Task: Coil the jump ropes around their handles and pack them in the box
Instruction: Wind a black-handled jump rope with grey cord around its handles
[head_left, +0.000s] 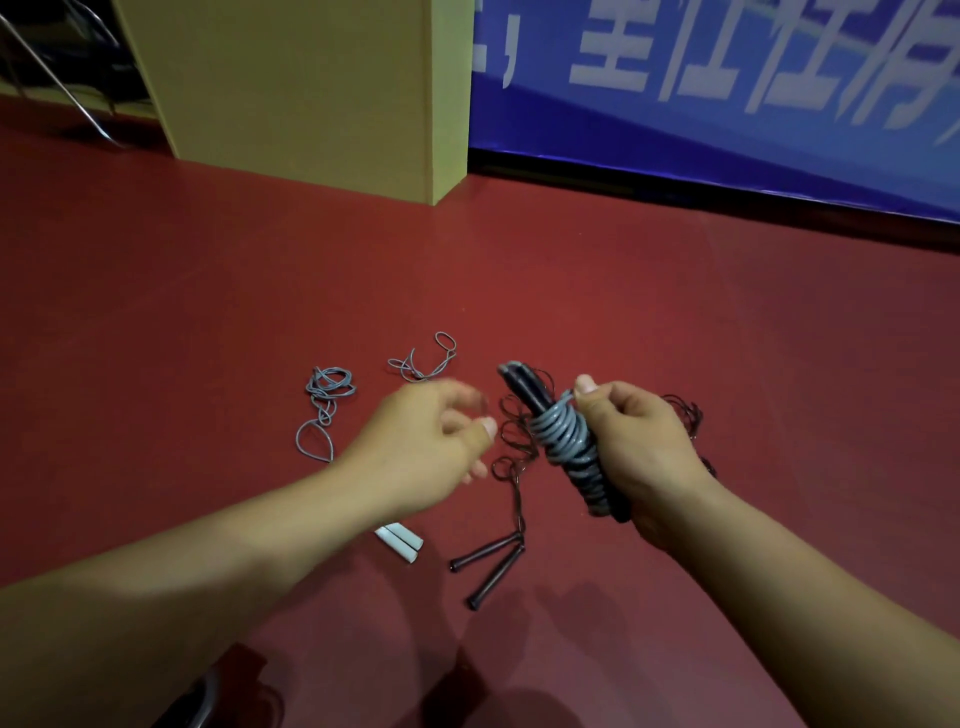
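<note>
Far left on the red floor, a grey rope lies in a loose tangle, its white handles side by side nearer the camera, partly under the left forearm. Behind it stands a tan box, upright — its inside is not visible, so its contents cannot be told. Moving right, the left hand hovers above the floor, blurred, fingers loosely curled and holding nothing that can be seen. Just beside it a thin black rope sprawls in small loops, its two black handles lying together on the floor below. And on the right — the right hand grips a pair of dark handles with grey cord coiled tightly round them, thumb pressed on the top turn, bundle tilted and held clear of the floor. A blue banner runs along the back right.
</note>
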